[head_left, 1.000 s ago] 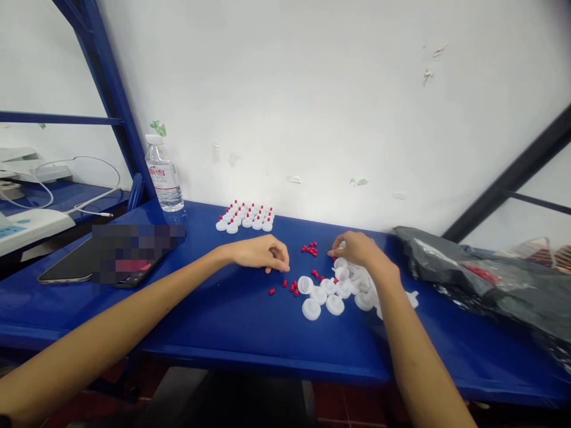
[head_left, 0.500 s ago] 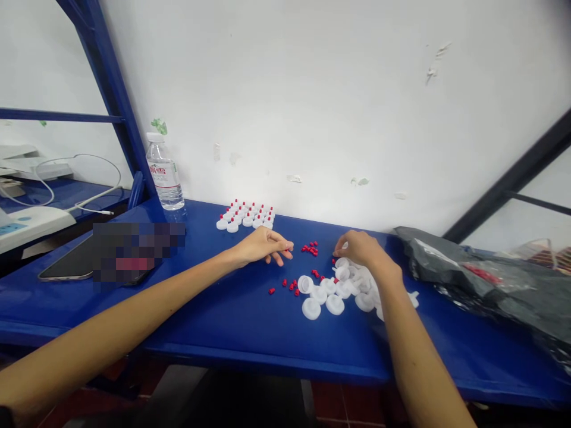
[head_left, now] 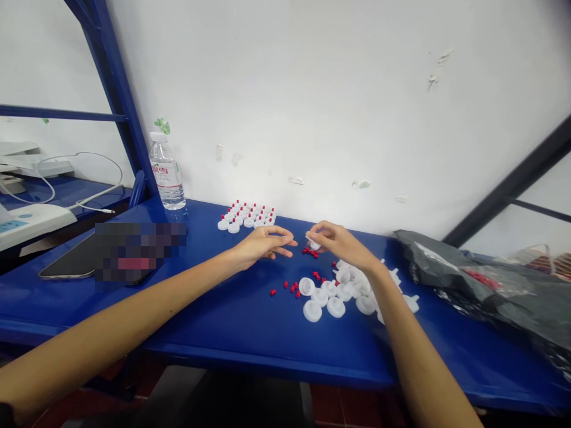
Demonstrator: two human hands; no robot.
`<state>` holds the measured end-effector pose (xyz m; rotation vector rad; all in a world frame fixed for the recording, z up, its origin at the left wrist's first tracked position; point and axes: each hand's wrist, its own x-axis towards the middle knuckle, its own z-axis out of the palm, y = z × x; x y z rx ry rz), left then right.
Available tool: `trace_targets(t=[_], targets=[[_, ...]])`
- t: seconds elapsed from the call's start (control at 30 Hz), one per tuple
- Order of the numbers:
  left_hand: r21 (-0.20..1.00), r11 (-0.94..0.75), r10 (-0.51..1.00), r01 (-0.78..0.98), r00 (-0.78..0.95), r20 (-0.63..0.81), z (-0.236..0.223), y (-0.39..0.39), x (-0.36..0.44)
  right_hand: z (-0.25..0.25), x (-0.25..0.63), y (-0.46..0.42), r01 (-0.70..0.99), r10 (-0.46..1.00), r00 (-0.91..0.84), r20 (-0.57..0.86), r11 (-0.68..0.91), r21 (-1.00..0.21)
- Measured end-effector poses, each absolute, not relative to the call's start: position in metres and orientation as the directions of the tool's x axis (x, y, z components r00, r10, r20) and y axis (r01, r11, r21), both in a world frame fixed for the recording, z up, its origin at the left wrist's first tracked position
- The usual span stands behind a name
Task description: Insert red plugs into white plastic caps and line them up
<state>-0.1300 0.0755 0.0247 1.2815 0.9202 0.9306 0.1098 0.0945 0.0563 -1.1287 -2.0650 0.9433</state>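
My left hand (head_left: 266, 242) is held above the middle of the table, thumb and forefinger closed in a pinch. A small red cap showed at these fingertips a moment ago; now the fingers mostly hide it. Facing it, my right hand (head_left: 336, 241) pinches a white cap (head_left: 313, 244) between thumb and fingers. Just beneath this white cap lies a small cluster of loose red caps (head_left: 311, 253). Closer to me are more scattered red caps (head_left: 292, 288). A heap of white caps (head_left: 350, 282) with spouts lies beside and partly behind my right forearm.
Rows of white caps with red tips (head_left: 247, 217) stand near the wall. Farther left are a water bottle (head_left: 167, 175) and a dark phone (head_left: 66, 261) beside a blurred-out patch. A grey plastic bag (head_left: 473, 285) covers the right of the blue table (head_left: 250, 330).
My right hand has moved left from the white heap, now with a white cap in its fingers, close to my left hand. My left hand has barely shifted.
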Motion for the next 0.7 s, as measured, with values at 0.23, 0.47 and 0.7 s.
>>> trace_targets(t=[0.23, 0.47, 0.7], targets=[[0.997, -0.006, 0.926, -0.078, 0.376, 0.035, 0.027, 0.072, -0.127, 0.050, 0.085, 0.085, 0.311, 0.843, -0.521, 0.134, 0.333, -0.890], [0.995, -0.075, 0.937, -0.058, 0.338, 0.090, 0.027, 0.074, -0.128, 0.047, 0.086, 0.090, 0.251, 0.850, -0.484, 0.206, 0.361, -0.898], [0.963, -0.245, 0.920, 0.109, 0.341, 0.196, 0.034, 0.072, -0.130, 0.047, 0.086, 0.090, 0.194, 0.833, -0.518, 0.196, 0.338, -0.921]])
